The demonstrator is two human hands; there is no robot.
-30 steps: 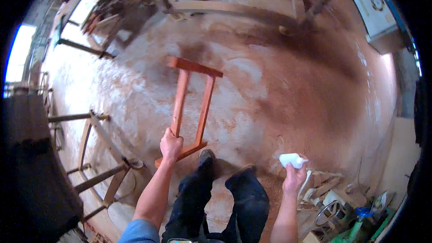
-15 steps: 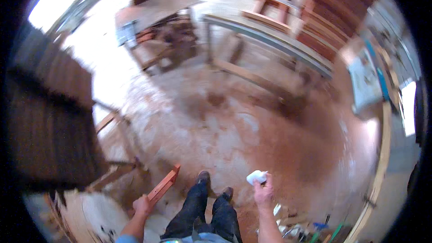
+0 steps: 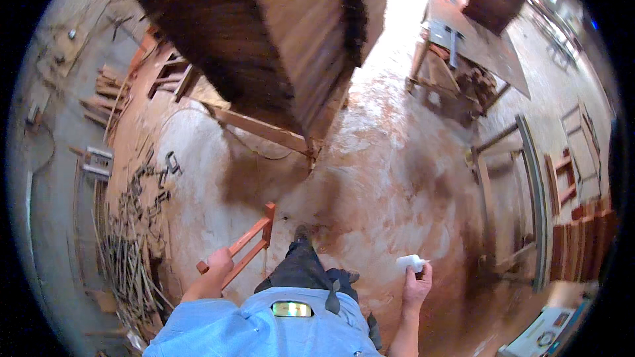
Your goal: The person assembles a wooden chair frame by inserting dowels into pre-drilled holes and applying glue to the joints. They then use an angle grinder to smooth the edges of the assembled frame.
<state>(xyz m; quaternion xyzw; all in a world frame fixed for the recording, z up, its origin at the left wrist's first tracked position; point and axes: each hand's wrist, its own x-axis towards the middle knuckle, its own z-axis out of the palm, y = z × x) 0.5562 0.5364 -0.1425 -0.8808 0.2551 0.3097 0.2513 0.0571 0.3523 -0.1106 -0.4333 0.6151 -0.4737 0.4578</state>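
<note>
My left hand is closed around one rail of a small reddish wooden frame, which has two long parallel rails joined by a crosspiece at its far end. The frame slants away from me over the floor, and its near part is partly covered by my hand and arm. Out to the right, my right hand grips a small white plastic bottle near one end. The bottle lies sideways in my fingers, with a narrow tip by the fingertips. My hands are well apart, on either side of my legs.
Tall dark boards rest on a wooden stand ahead. Clamps and thin rods lie along the left. At far right are a sheet-topped table, a bench frame, and stacked red timber.
My view has swung left, bringing the dark boards ahead and the bench to the right. Both hands keep hold of the wooden frame and the bottle.
</note>
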